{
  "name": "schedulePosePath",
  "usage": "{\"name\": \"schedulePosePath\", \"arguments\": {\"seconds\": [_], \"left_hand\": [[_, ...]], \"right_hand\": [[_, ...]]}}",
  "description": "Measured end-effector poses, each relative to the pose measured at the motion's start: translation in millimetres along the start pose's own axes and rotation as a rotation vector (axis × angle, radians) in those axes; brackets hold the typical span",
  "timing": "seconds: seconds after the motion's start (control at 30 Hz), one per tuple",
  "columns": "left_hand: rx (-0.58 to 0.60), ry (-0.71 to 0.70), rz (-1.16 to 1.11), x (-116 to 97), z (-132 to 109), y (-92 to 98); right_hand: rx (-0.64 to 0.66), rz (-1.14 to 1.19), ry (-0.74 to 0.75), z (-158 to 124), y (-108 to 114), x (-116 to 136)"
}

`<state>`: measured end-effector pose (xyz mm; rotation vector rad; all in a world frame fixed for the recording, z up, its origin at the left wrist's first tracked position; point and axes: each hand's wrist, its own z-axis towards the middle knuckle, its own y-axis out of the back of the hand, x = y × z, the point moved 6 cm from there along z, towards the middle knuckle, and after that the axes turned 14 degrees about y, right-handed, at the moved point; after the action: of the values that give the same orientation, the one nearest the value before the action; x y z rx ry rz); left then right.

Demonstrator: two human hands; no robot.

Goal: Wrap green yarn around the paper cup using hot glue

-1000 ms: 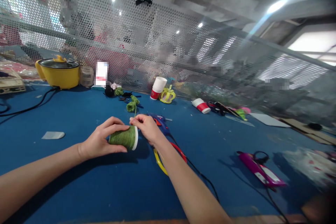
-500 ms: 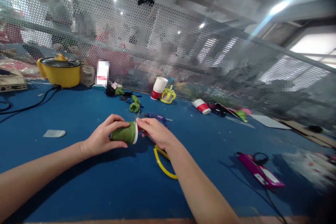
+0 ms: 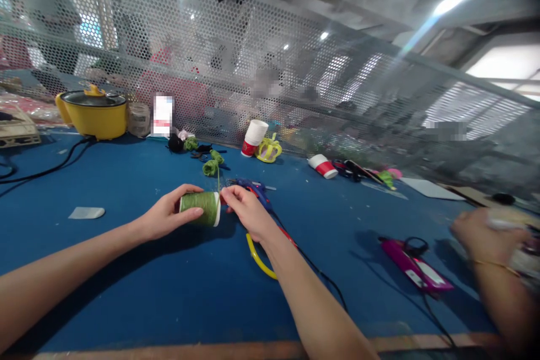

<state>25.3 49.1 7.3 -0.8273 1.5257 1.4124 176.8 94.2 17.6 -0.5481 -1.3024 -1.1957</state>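
My left hand (image 3: 172,214) is wrapped round a paper cup (image 3: 200,208) lying on its side in the air, its wall covered in green yarn and its white rim to the right. At that rim, my right hand (image 3: 242,205) has its fingertips pinched on a strand of green yarn (image 3: 218,180). The strand runs up to a small green yarn ball (image 3: 211,167) on the table. Just behind my right hand lies a blue glue gun (image 3: 257,190). A yellow curved handle (image 3: 259,259) shows partly under my right forearm.
Another person's hand (image 3: 485,236) reaches in at the right, near a purple power strip (image 3: 415,267). Stacked paper cups (image 3: 254,138) and a yellow woven basket (image 3: 269,150) stand at the back. A tipped cup (image 3: 323,166) lies farther right. A yellow electric pot (image 3: 95,115) stands left.
The yarn-covered cup has turned slightly in my left hand, and my left thumb now lies across its side. The other person's hand has come in at the right.
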Motion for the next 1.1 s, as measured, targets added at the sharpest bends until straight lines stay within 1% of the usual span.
{"name": "schedulePosePath", "arguments": {"seconds": [0.07,0.13,0.2,0.3,0.37,0.47,0.57,0.63,0.7,0.73,0.77,0.8,0.87,0.97,1.03,1.1], "left_hand": [[0.011,-0.004,0.027,-2,-1,-0.6],[0.025,-0.009,0.056,-2,-1,-1.7],[0.028,-0.016,0.080,0,0,-2.7],[0.033,-0.044,0.095,3,-1,-4.1],[0.033,-0.085,0.124,3,-2,-4.9],[0.007,-0.190,0.223,-3,-5,-5.1],[0.017,-0.279,0.329,-9,-8,-7.1],[0.022,-0.290,0.379,-11,-8,-7.8],[0.013,-0.266,0.405,-11,-8,-7.2],[0.008,-0.252,0.412,-10,-8,-6.8],[0.001,-0.241,0.415,-10,-7,-6.3],[-0.003,-0.235,0.416,-10,-7,-5.8],[-0.013,-0.232,0.417,-10,-7,-4.9],[-0.042,-0.237,0.415,-11,-6,-2.8],[-0.063,-0.248,0.414,-12,-6,-1.5],[-0.080,-0.261,0.414,-13,-6,-0.8]], "right_hand": [[-0.006,0.026,0.003,3,0,-3],[0.042,0.102,0.005,7,-4,-2],[0.084,0.160,0.011,12,-9,2],[0.111,0.180,0.007,23,-14,10],[0.122,0.162,-0.017,32,-19,13],[0.158,0.111,-0.064,45,-28,13],[0.238,0.058,-0.052,54,-40,12],[0.311,0.016,-0.026,57,-47,12],[0.342,-0.073,-0.014,59,-45,12],[0.321,-0.149,-0.012,61,-38,12],[0.269,-0.242,-0.010,62,-26,12],[0.200,-0.340,-0.009,64,-11,13],[0.019,-0.515,-0.006,64,27,14],[-0.130,-0.665,-0.031,53,76,9],[-0.143,-0.742,-0.087,41,96,-2],[-0.130,-0.786,-0.159,31,103,-17]]}}
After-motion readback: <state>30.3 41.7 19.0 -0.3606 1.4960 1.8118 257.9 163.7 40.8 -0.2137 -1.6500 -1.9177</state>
